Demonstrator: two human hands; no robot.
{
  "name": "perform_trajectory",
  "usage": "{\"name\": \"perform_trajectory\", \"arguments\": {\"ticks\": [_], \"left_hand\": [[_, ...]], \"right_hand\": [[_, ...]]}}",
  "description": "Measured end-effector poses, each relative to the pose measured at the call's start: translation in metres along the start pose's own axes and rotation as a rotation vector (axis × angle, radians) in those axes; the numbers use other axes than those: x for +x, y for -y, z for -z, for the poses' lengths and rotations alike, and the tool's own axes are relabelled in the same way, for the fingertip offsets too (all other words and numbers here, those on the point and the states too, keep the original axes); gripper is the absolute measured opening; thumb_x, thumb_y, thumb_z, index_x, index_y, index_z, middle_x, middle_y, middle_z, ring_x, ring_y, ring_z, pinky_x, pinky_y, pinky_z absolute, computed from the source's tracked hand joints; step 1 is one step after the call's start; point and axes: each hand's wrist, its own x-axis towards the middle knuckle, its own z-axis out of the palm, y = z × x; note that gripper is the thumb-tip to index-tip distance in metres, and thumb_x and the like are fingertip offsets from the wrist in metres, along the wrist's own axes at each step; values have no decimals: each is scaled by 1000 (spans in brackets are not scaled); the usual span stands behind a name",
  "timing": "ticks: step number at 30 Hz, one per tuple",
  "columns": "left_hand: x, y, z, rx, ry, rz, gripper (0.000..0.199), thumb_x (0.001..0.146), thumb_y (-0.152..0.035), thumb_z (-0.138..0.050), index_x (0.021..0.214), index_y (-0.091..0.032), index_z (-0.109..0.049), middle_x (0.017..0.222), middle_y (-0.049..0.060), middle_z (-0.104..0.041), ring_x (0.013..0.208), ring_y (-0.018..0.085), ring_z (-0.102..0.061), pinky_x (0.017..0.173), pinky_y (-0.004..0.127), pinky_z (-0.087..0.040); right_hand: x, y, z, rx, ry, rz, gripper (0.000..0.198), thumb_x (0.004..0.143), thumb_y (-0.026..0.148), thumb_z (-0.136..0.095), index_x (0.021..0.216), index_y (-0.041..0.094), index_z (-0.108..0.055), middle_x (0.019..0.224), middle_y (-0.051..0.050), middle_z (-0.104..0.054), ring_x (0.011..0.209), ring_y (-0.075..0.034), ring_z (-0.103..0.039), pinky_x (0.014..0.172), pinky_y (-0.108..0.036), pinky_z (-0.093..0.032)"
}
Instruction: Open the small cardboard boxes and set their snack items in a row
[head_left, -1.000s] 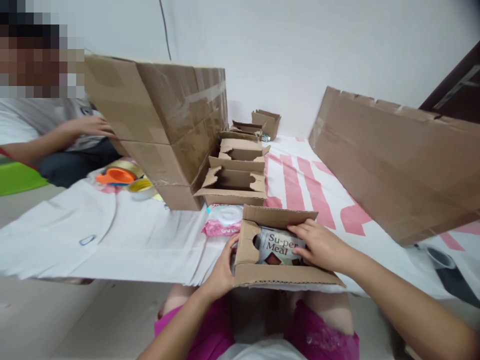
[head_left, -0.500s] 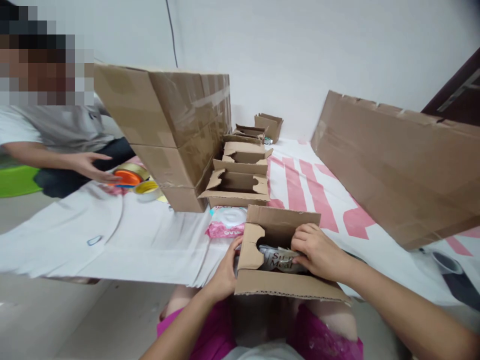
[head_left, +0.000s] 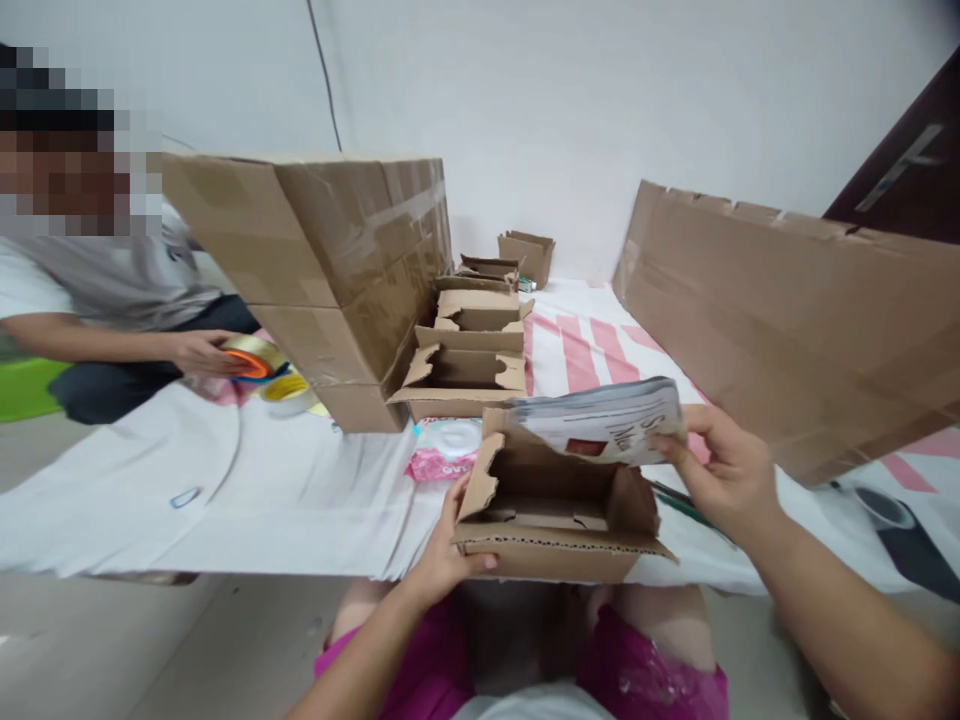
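Note:
A small open cardboard box (head_left: pixel 555 563) stands at the table's near edge, and its inside shows bare brown walls and floor. My left hand (head_left: pixel 441 548) grips the box's left side, thumb along the front wall. Above the box's back right part, a flat grey-white packet (head_left: pixel 600 425) with dark lettering and a small reddish-brown patch is tilted in the air. My right hand (head_left: pixel 731 468) pinches that packet at its right end between thumb and fingers. Part of the box's back flap is hidden behind the packet.
Left of centre rises a stack of taped cartons (head_left: pixel 300 250); several open boxes (head_left: pixel 465 372) line its right side. A pink wipes pack (head_left: pixel 444 450) lies behind my left hand. A cardboard panel (head_left: pixel 780 330) stands right. Far left, a person's hand (head_left: pixel 201 353) touches tape rolls (head_left: pixel 251 358).
My right hand has lifted the packet out of the box, up and to the right. My left hand stays on the box. The other person's hand has moved down to the tape rolls.

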Motion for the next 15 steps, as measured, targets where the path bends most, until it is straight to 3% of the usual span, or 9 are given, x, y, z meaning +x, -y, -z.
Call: {"name": "perform_trajectory", "arguments": {"ticks": [4,11,15], "left_hand": [[0,7,0,-129,-26,51,107,58,-66,-77,143,-16,-34,135,18,-54,127,39,-49,104,52,-43],[-3,30,6,-186,-36,115,96,65,-68,-69,141,-17,-39,120,15,-64,116,36,-58,100,50,-47],[-2,30,3,-201,-74,147,94,66,-71,-65,139,-16,-43,117,15,-66,112,35,-61,101,50,-46]], "right_hand": [[-13,-22,9,3,-157,-157,13,87,36,-63,87,24,-63,96,-4,-71,82,-20,-66,71,-32,-52],[-32,-71,21,92,-444,-446,33,80,49,-69,90,20,-57,82,-3,-65,72,-17,-60,66,-30,-49],[-47,-102,27,-103,-387,-577,38,80,56,-60,90,20,-54,83,-6,-64,72,-19,-61,65,-32,-51]]}}
